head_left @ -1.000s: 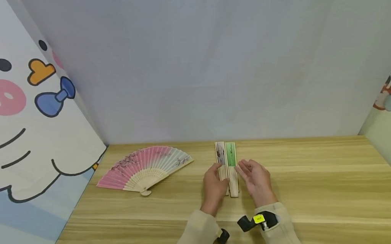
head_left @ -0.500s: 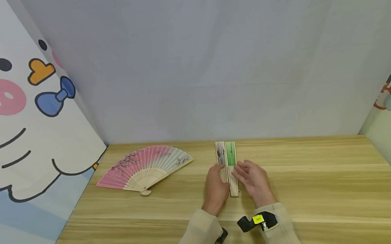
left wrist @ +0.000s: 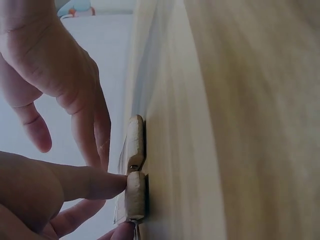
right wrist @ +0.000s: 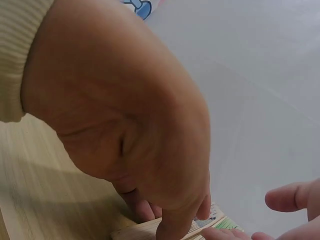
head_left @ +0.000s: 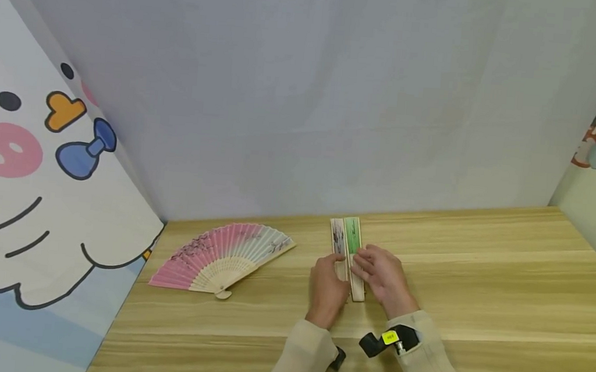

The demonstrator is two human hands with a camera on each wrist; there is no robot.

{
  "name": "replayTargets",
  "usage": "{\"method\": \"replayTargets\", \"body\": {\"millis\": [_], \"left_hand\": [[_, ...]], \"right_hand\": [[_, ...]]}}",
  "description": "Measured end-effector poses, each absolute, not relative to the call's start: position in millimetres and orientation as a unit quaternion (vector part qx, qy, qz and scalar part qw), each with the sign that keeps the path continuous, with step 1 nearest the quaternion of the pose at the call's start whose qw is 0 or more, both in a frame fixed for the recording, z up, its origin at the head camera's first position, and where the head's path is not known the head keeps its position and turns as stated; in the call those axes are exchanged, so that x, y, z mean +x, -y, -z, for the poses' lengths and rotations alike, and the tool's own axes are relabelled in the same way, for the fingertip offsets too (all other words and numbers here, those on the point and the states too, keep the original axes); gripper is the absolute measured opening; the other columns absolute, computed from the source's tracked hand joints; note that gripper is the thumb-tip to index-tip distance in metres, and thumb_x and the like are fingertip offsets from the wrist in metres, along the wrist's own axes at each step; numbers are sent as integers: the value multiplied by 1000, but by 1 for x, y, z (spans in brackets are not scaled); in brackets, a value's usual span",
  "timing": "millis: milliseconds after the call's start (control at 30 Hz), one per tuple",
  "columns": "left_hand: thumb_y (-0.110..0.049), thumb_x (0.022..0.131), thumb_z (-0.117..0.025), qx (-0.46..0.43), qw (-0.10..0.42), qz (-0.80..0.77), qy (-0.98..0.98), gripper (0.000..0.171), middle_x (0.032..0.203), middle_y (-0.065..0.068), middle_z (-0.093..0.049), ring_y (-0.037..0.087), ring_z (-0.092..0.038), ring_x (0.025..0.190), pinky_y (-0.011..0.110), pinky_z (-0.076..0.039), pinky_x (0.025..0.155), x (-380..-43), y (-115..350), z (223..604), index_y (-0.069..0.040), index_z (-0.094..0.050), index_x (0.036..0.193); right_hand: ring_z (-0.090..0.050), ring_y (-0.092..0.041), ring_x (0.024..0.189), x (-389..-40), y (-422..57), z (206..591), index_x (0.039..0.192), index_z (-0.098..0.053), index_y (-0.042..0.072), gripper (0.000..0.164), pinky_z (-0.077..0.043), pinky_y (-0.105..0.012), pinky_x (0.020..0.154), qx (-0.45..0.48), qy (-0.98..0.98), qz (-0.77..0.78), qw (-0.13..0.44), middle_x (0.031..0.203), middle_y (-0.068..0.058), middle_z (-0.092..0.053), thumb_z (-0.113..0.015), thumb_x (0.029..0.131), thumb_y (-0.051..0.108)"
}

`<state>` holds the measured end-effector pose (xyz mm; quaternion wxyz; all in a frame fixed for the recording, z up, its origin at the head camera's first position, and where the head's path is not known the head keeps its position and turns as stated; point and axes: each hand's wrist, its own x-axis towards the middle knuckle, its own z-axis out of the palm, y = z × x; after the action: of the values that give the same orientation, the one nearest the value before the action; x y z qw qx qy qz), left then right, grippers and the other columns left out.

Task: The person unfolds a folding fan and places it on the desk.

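Observation:
Two folded hand fans lie side by side on the table, long axis away from me. The left one, a folded grey fan (head_left: 338,236), is gripped by my left hand (head_left: 328,289), thumb on its near part and fingers along its left side. In the left wrist view, the thumb presses on the end of this fan (left wrist: 136,196). Beside it lies a folded green fan (head_left: 353,235). My right hand (head_left: 386,279) has loosely bent fingers at the green fan's right edge, the fingertips over its pale ribs. In the right wrist view, my left hand (right wrist: 140,110) hides most of both fans.
To the left, a spread pink and white fan (head_left: 229,256) lies on the wooden table (head_left: 479,282). A grey backdrop (head_left: 310,93) rises along the table's far edge. Panels with cartoon pictures (head_left: 6,151) stand at both sides.
My right hand has moved slightly left, its fingertips now over the green fan. The grey fan has shifted a little to the right with my left hand, closer against the green one.

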<state>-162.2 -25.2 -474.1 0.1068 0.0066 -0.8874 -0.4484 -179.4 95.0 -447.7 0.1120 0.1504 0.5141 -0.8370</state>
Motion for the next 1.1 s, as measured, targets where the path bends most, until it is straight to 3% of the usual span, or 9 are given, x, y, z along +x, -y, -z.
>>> {"method": "replayTargets", "body": {"millis": [200,367,567,833,967,1100], "left_hand": [[20,68,-69,17,77,471,879,49,115,22,-73,35,-69,106,44,-61,88,-165,31,476,4,-74,114],[21,71,-66,32,68,502,862,47,119,25,-73,31,-70,104,38,-60,82,-163,35,476,4,-74,114],[21,76,-68,49,51,582,810,46,118,25,-72,25,-73,86,29,-58,63,-161,42,468,6,-73,120],[15,84,-77,46,-5,654,755,45,123,22,-69,30,-73,100,36,-65,76,-160,45,455,2,-72,127],[14,85,-77,50,-25,667,743,44,123,21,-70,26,-71,99,32,-63,77,-159,44,453,1,-72,127],[15,84,-77,49,-39,679,731,45,123,21,-71,25,-71,97,31,-62,77,-158,44,453,2,-72,127]], "right_hand": [[-34,-39,154,-179,-93,450,164,-14,-11,64,-37,-48,123,143,-524,830,125,165,-32,-30,-45,108,0],[-33,-39,155,-177,-91,449,164,-14,-11,64,-35,-50,124,141,-529,826,132,166,-33,-29,-45,109,0],[-32,-41,155,-175,-88,447,163,-17,-12,63,-35,-52,124,126,-546,817,135,165,-34,-29,-46,108,1],[-34,-40,154,-177,-84,446,162,-22,-11,62,-37,-49,124,123,-574,796,144,165,-33,-31,-49,109,5],[-44,-35,148,-179,-85,446,159,-36,-9,55,-52,-31,108,142,-591,783,136,161,-30,-40,-51,109,8],[-62,-23,122,-178,-86,447,154,-45,-9,49,-56,-18,82,153,-603,774,121,150,-28,-53,-55,108,8]]}}
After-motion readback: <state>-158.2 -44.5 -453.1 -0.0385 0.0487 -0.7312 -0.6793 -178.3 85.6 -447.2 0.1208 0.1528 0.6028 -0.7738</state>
